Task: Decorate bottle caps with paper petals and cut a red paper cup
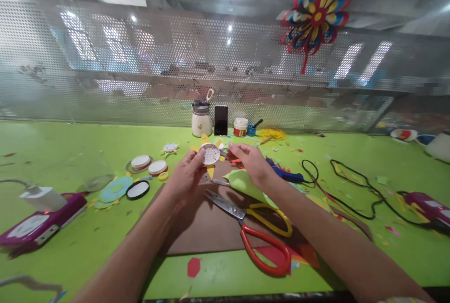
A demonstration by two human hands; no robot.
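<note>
Bench: a wide bright-green worktop (70, 153) runs to a perforated metal screen (140, 59) at the back; small jars and tools stand against the screen, which leaves the middle free for handwork.
Wall ornament: a red, blue and yellow paper pinwheel flower (318, 12) hangs high on the screen, well clear of the work.
Mat: a brown cardboard sheet (211, 228) lies directly under both forearms, seemingly as a cutting and gluing base that spares the green top.
Scissors: large steel-bladed scissors with one red and one yellow loop handle (256, 228) rest on the brown sheet between the arms, blades shut and pointing left, handles toward the right arm.
Cable: a thin black cord (351, 190) loops over the bench on the right, well apart from the hands.
Tape rolls: white-and-red tape rolls (149, 165) and a black-rimmed ring (138, 189) lie flat to the left of the mat, near the left arm.
Left hand: the left hand (184, 176) is raised above the mat, fingertips pinched on the edge of the disc, tilting its face toward the camera so it can be seen.
Right hand: the right hand (248, 160) is just beside the disc, fingers drawn together near small orange bits; whether they grip one I cannot tell.
Work piece: a small round white disc with a grid pattern and yellow paper petals (210, 154) is held in the air between the two hands, above the far edge of the mat.
</note>
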